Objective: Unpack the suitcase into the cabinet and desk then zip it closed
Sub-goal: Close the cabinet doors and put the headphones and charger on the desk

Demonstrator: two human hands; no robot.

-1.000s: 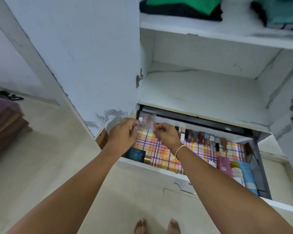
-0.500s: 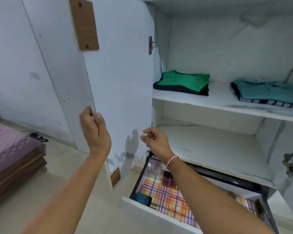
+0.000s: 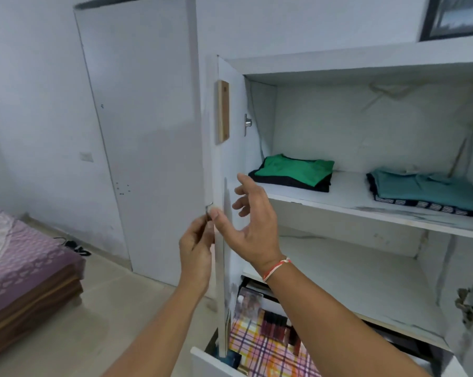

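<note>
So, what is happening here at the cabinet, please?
A person stands at the open cabinet. The left hand pinches something small at the edge of the cabinet door, seen edge-on; the right hand is open against the door's inner side. On a shelf lie a green folded stack and a teal folded stack. Below, the drawer is pulled out, with small items on a plaid liner. No suitcase is in view.

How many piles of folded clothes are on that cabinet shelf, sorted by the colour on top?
Green on top: 1, the green-topped pile at the left of the shelf.
Teal on top: 1, the teal-topped pile at the right.
Total: 2 piles.
</note>
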